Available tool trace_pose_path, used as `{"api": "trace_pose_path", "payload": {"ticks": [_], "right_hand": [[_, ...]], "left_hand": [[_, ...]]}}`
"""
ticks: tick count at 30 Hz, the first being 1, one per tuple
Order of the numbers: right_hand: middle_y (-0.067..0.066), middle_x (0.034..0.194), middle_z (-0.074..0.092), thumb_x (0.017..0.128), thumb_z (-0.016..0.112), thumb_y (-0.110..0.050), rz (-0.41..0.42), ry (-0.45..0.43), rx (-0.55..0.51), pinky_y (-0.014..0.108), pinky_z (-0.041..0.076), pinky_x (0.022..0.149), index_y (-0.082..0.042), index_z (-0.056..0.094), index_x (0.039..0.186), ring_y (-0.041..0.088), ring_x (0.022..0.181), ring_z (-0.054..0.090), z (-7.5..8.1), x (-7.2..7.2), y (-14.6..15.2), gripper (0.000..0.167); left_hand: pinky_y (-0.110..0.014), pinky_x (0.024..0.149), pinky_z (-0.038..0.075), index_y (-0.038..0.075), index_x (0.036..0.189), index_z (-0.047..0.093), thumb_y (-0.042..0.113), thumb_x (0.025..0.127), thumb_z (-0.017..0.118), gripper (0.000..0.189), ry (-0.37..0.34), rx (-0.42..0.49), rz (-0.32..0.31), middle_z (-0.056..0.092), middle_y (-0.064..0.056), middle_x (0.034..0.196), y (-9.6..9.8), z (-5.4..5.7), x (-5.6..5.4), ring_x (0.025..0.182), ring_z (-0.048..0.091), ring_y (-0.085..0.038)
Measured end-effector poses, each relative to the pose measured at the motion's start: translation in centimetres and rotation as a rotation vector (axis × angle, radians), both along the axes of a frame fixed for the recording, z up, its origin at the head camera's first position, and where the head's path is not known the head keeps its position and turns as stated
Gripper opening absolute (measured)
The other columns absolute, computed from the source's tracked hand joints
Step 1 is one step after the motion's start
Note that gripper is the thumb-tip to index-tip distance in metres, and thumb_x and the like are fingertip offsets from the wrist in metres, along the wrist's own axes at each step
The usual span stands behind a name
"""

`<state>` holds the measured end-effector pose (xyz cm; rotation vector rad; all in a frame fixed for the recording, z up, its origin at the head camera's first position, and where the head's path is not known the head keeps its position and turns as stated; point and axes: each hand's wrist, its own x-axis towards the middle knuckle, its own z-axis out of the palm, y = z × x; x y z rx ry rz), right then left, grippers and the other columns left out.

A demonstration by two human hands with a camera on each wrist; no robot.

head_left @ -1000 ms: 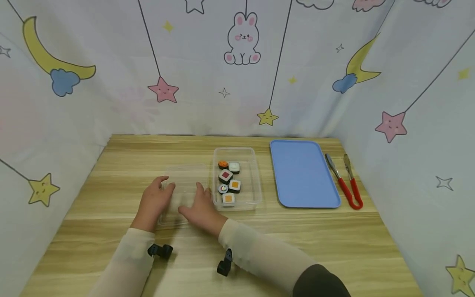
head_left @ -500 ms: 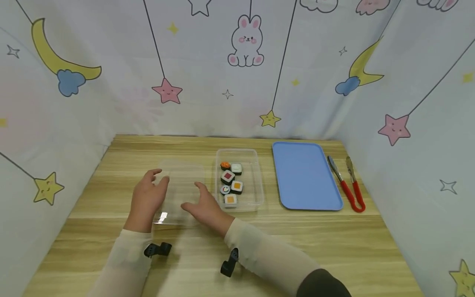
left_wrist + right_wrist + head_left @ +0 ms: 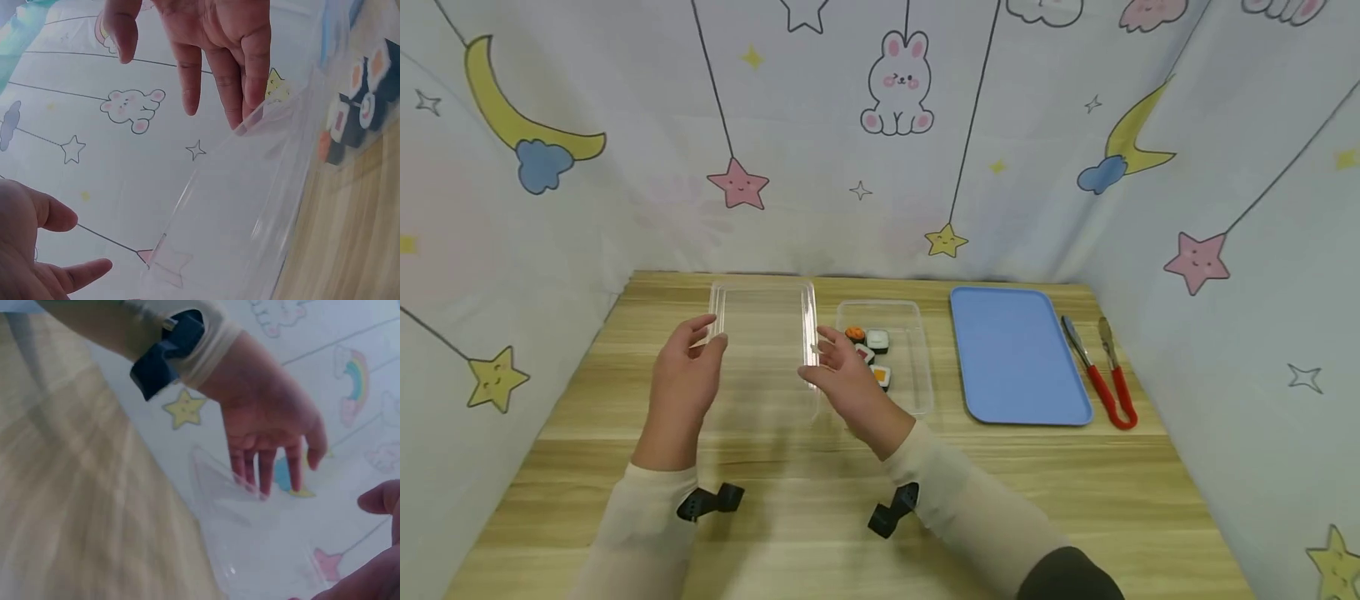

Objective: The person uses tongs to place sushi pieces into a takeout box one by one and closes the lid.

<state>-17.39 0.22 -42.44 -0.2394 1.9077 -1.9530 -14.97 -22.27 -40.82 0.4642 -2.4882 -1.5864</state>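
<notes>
A clear rectangular plastic lid [image 3: 765, 337] is raised between both hands, tilted, left of the sushi box in the head view. My left hand [image 3: 681, 379] is at the lid's left edge, its fingers fairly straight. At the right edge, fingertips of my right hand [image 3: 853, 383] touch the lid, with the thumb apart from it in the left wrist view. Behind that hand stands a clear plastic box [image 3: 919, 358] with several sushi pieces [image 3: 877, 340], partly hidden in the head view. In the right wrist view, the left fingers [image 3: 265, 472] reach down to the lid's edge.
A blue tray [image 3: 1022, 354] lies right of the box. Beyond it are tongs [image 3: 1117, 387] with red handles. A printed white cloth [image 3: 820, 167] stands behind and beside the wooden table [image 3: 1015, 492].
The lid has risen from the table and tipped up, its far edge higher in view. My right hand has moved right and up, my left hand slightly left and up.
</notes>
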Motion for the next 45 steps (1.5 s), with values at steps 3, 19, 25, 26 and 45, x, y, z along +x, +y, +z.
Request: {"api": "trace_pose_path", "payload": {"ticks": [3, 19, 25, 26, 45], "right_hand": [[0.008, 0.166, 0.033, 0.101, 0.066, -0.019, -0.018, 0.056, -0.012, 0.052, 0.033, 0.119, -0.018, 0.032, 0.162, 0.031, 0.152, 0.031, 0.9, -0.6, 1.2, 0.070], [-0.006, 0.162, 0.036, 0.102, 0.065, -0.025, -0.226, 0.253, 0.111, 0.043, 0.037, 0.118, -0.025, 0.026, 0.165, 0.023, 0.148, 0.037, 2.1, -2.9, 6.5, 0.074], [-0.003, 0.163, 0.035, 0.103, 0.064, -0.023, -0.273, 0.342, 0.119, 0.041, 0.033, 0.121, -0.019, 0.027, 0.165, 0.021, 0.149, 0.036, 1.7, -3.3, 8.0, 0.072], [-0.003, 0.163, 0.035, 0.103, 0.064, -0.023, -0.282, 0.347, 0.129, 0.041, 0.033, 0.121, -0.020, 0.028, 0.165, 0.020, 0.149, 0.036, 1.6, -3.4, 8.2, 0.071], [0.006, 0.158, 0.042, 0.113, 0.042, -0.029, -0.388, 0.346, 0.007, 0.047, 0.027, 0.122, -0.010, 0.041, 0.154, 0.021, 0.148, 0.037, 0.8, -3.7, 10.2, 0.045]], "left_hand": [[-0.046, 0.093, 0.046, 0.022, 0.155, 0.049, 0.039, 0.107, 0.050, 0.052, 0.060, 0.067, 0.000, 0.045, -0.008, 0.160, 0.8, 0.8, -0.2, 0.135, 0.050, -0.031], [-0.045, 0.118, 0.037, 0.018, 0.155, 0.049, 0.015, 0.106, 0.056, 0.050, 0.275, 0.293, -0.153, 0.049, -0.006, 0.153, 6.5, 1.8, -2.7, 0.143, 0.046, -0.019], [-0.047, 0.118, 0.037, 0.020, 0.158, 0.044, 0.013, 0.106, 0.056, 0.054, 0.283, 0.325, -0.187, 0.050, -0.007, 0.150, 8.0, 1.1, -3.1, 0.141, 0.047, -0.019], [-0.047, 0.118, 0.036, 0.019, 0.158, 0.044, 0.012, 0.105, 0.056, 0.055, 0.286, 0.325, -0.194, 0.050, -0.007, 0.150, 8.2, 1.0, -3.2, 0.141, 0.047, -0.020], [-0.043, 0.117, 0.038, 0.005, 0.155, 0.043, 0.005, 0.102, 0.059, 0.055, 0.352, 0.324, -0.290, 0.042, -0.012, 0.152, 10.2, 0.1, -4.4, 0.147, 0.041, -0.019]]}}
